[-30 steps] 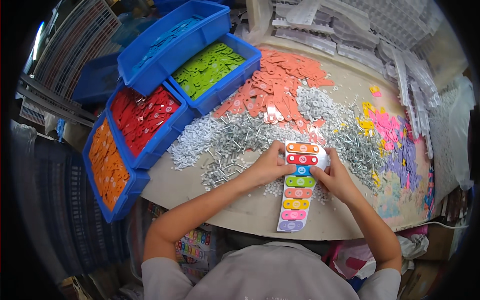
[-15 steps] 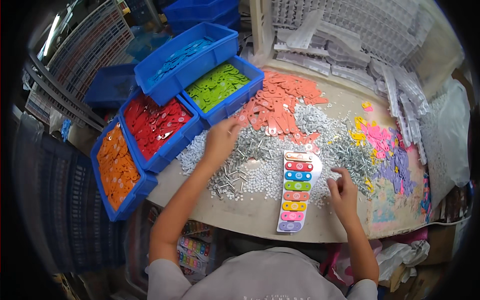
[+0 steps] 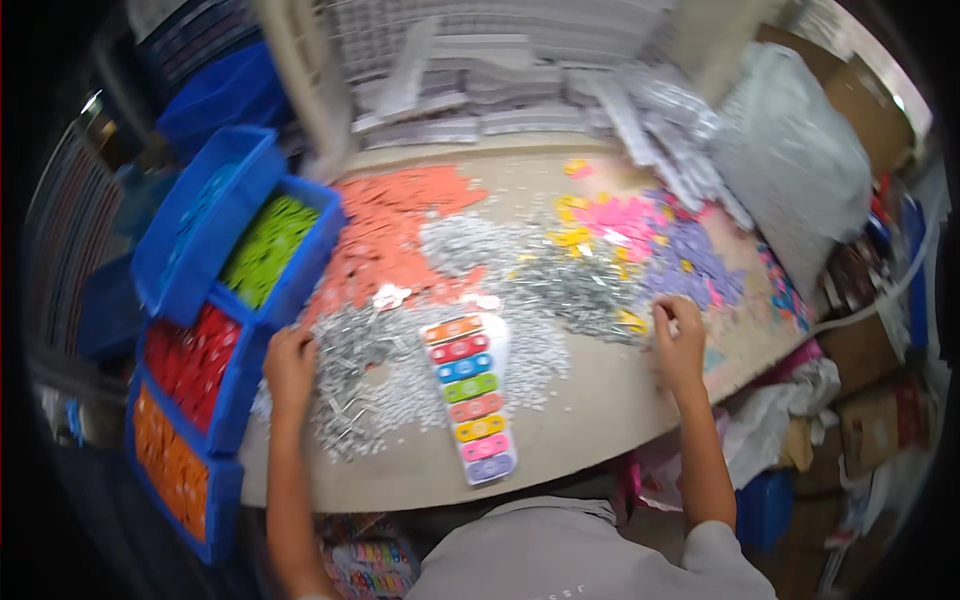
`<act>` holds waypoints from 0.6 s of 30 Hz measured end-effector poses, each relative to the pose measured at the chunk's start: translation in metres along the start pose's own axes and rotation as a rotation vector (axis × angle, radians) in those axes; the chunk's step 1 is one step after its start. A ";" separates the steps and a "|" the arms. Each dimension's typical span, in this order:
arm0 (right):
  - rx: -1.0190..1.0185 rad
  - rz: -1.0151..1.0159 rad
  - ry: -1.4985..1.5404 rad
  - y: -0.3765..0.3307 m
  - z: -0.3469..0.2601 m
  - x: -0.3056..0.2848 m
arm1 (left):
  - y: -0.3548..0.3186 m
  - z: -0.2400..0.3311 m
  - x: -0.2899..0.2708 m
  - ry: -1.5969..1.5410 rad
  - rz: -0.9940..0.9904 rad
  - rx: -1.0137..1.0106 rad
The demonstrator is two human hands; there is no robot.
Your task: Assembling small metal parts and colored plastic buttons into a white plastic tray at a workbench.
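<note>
Coral pieces (image 3: 390, 225), silver pins (image 3: 590, 290), and pink and purple pieces (image 3: 695, 260) blanket a beige surface (image 3: 600, 400) in a crowded workroom, where blue bins (image 3: 235, 235) flank the left, pale plastic strips (image 3: 500, 80) line the back and a whitish bag (image 3: 795, 150) sits at right. On the surface, between two hands, lies a white card (image 3: 467, 400) with eight bars: orange, red, blue, green, coral, yellow, pink and purple. The left hand (image 3: 290, 365), fingers curled, and the half-curled right hand (image 3: 680, 340) are blurred; whether either grips anything, I cannot tell.
</note>
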State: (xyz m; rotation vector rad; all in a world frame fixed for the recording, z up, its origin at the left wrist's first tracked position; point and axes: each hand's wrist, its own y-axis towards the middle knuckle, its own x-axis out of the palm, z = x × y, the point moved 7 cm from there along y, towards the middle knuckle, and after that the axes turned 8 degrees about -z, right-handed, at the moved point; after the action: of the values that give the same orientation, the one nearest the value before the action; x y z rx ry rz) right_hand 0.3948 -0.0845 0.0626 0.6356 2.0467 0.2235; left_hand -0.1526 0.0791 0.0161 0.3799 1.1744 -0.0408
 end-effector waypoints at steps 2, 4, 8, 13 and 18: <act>0.040 0.000 -0.063 0.014 0.022 -0.010 | 0.001 0.002 0.000 -0.028 0.053 0.080; 0.054 0.039 -0.111 0.024 0.049 -0.018 | 0.007 0.000 0.002 -0.118 -0.090 -0.079; 0.099 0.058 -0.139 0.043 0.100 -0.024 | 0.015 -0.003 0.011 -0.225 -0.156 -0.073; 0.087 -0.043 -0.061 0.070 0.114 0.003 | 0.010 0.007 0.005 -0.047 -0.046 0.029; 0.132 -0.084 -0.053 0.088 0.118 0.019 | 0.001 0.023 -0.016 -0.073 0.065 -0.082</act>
State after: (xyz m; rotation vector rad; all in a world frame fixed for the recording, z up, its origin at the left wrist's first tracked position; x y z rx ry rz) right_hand 0.5167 -0.0103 0.0204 0.6275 2.0441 0.0225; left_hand -0.1381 0.0704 0.0390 0.3414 1.0877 0.0498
